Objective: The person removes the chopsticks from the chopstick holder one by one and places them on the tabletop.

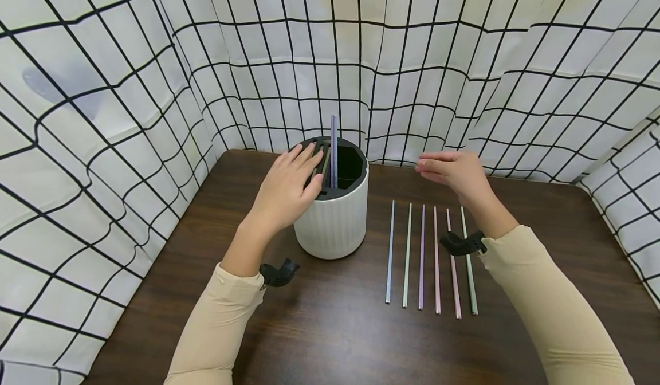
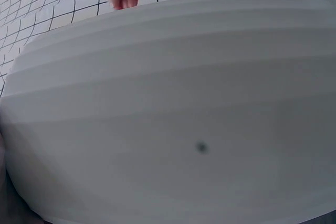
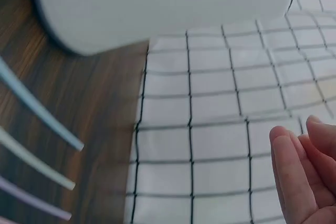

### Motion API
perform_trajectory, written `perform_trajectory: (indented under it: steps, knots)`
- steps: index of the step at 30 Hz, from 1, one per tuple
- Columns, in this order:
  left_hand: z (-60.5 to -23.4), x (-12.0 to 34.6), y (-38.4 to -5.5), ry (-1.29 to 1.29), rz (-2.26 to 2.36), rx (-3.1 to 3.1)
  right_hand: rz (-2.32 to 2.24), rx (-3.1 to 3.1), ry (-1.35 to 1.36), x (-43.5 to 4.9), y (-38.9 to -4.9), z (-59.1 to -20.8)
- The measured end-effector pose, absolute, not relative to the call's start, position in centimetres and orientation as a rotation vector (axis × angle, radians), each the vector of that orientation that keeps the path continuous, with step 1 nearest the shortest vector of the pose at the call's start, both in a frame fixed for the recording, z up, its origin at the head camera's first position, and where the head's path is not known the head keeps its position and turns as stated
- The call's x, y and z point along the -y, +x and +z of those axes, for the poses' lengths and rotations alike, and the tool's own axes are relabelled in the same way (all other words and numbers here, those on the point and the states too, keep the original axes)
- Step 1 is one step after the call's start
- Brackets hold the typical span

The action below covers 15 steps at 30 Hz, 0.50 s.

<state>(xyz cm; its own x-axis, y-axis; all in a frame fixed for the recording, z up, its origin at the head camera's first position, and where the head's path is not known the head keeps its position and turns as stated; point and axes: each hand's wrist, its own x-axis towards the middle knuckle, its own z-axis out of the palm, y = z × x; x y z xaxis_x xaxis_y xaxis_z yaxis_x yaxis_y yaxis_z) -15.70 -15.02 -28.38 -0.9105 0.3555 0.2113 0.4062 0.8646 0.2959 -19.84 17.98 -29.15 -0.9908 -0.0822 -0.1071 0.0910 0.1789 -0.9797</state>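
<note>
A white ribbed utensil holder [image 1: 332, 230] with a black slotted top stands on the dark wooden table. My left hand [image 1: 283, 190] rests over the left side of that top, fingers spread and straight. Upright in the holder, just right of my fingers, is a lilac-blue chopstick-like stick [image 1: 334, 150]. The holder's pale wall [image 2: 168, 77] fills most of the left wrist view. My right hand [image 1: 454, 173] hovers right of the holder, above the far ends of a row of chopsticks. Its fingers [image 3: 294, 174] are straight and close together, with nothing between them and the thumb.
Several metallic chopsticks lie side by side right of the holder, from a blue one [image 1: 390, 253] through a purple one [image 1: 421, 259] to a green one [image 1: 470, 282]. White cloth with a black grid [image 1: 412, 98] encloses the table's back and sides.
</note>
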Motion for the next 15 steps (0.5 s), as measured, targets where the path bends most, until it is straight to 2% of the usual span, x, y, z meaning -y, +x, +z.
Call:
perform_trajectory:
  steps: [15]
  knots:
    - [-28.2, 15.0, -15.6, -0.59, -0.518, 2.891, -1.94, -2.329, -0.15, -12.2, -20.4, -25.7]
